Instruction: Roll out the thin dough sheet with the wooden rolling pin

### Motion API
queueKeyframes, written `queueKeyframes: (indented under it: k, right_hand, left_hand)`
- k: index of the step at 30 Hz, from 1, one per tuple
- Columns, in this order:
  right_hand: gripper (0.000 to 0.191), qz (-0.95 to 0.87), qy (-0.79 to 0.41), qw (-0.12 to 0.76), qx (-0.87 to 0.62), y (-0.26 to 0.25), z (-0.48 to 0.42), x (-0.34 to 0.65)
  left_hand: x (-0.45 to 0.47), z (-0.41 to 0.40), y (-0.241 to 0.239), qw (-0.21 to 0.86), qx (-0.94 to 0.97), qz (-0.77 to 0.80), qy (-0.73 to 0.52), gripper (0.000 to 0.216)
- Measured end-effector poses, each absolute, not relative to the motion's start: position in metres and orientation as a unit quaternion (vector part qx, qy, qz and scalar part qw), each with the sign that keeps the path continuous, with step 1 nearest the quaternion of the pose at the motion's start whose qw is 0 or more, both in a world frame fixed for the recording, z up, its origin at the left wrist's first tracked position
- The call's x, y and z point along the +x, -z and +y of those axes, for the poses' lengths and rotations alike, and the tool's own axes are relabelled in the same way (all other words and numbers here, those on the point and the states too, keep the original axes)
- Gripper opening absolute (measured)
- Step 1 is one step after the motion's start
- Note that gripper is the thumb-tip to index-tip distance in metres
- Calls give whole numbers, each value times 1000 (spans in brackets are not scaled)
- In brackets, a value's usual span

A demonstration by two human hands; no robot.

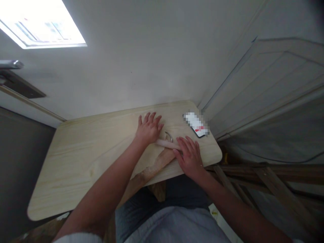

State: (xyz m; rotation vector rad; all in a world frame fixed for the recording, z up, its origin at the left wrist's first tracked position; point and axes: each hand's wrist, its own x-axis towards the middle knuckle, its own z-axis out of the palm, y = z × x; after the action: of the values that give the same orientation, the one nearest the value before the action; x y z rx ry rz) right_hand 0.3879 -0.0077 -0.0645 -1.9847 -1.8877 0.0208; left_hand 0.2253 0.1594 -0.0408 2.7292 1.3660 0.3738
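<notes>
At the far left, high up, a bright window point(42, 25) lit the pale wall, and below it a metal door handle point(10, 64) stuck out over a dark plate. A light wooden surface point(83, 158) with rounded corners stretched from the lower left toward the middle, its grain running lengthwise. The left forearm reached up across it from the bottom edge, and the left hand point(149, 130) lay flat on the wood, palm down, its fingers spread apart and pointing away from the person, closed on nothing. Just to its right a pale rod point(165, 144) lay on the surface, one end beside the heel of that hand, the other running under the fingers of the other one. A small curved metal hook point(169, 136) sat just behind the rod, between the two hands. Under the rod a rough brown wooden strip point(154, 168) slanted down off the near edge toward the person's lap. The right hand point(190, 156) rested palm down near the surface's near edge, fingers straight and slightly apart, laid over the rod's right end rather than wrapped round it. Behind it, close to the far right corner, a phone point(196, 125) lay face up, screen blurred. Further right stood a pale panelled door point(278, 81), and low beside the surface several wooden slats point(253, 175) lay crossed.
</notes>
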Motion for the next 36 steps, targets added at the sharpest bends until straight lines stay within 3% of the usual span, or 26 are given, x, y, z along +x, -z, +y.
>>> queueKeyframes:
  k: [5,17,30,36]
  right_hand:
    - [52,-691,-20,184,-699,60,-12,382]
    - [69,-778,-91,162,-600,41,-88,317]
    - [57,-687,-12,173,-705,59,-31,371]
    - [55,-700,-10,163,-695,57,-18,367]
  left_hand:
    - [223,151,39,38,884,450,-120,53]
    - [123,12,42,30,890,446,-94,61]
    - [237,144,37,29,894,431,-122,52]
    - [232,133,40,22,876,470,-110,55]
